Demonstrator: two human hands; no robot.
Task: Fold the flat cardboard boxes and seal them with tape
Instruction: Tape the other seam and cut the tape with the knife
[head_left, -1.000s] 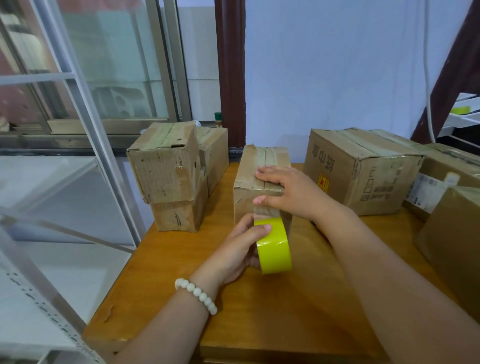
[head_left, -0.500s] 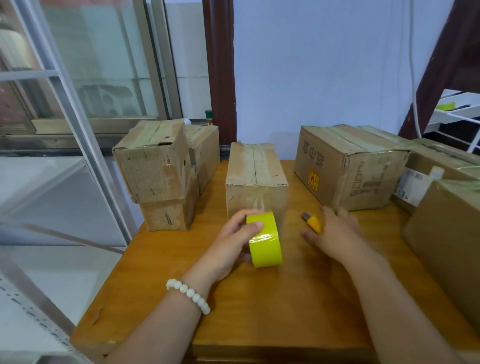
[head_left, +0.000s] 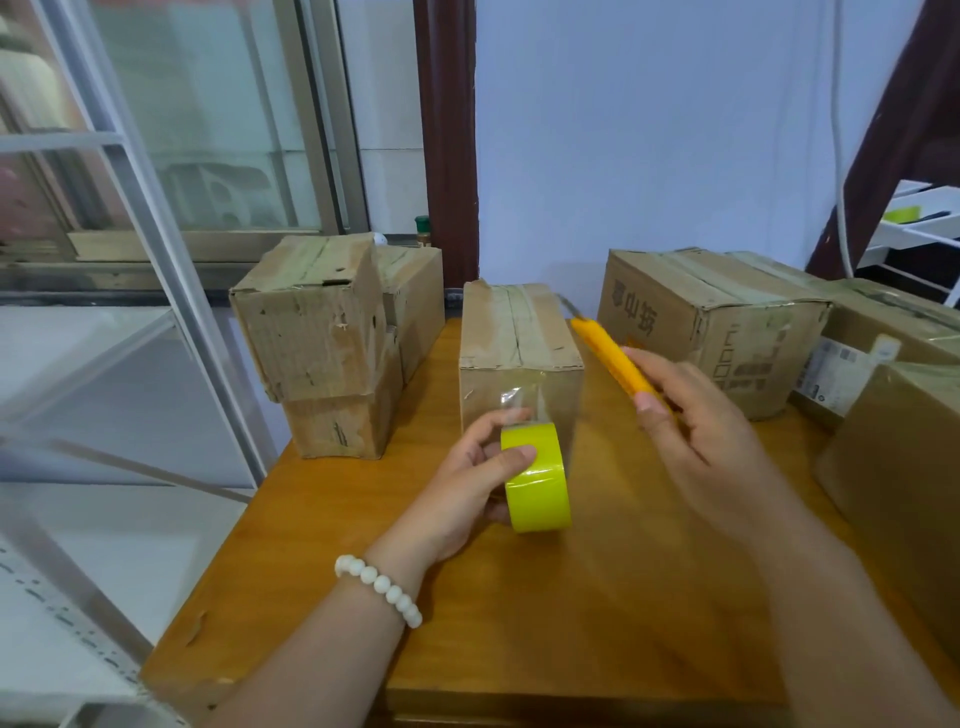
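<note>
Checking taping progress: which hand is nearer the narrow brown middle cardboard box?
Left. The left hand holds a yellow tape roll at the box front; the right hand, gripping a yellow cutter, is right of it.

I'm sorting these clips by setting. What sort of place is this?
Probably a small packing or storage room: taped cardboard boxes crowd a wooden table, a metal shelving rack stands at the left, and a roll of yellow-green tape is held at one box.
</note>
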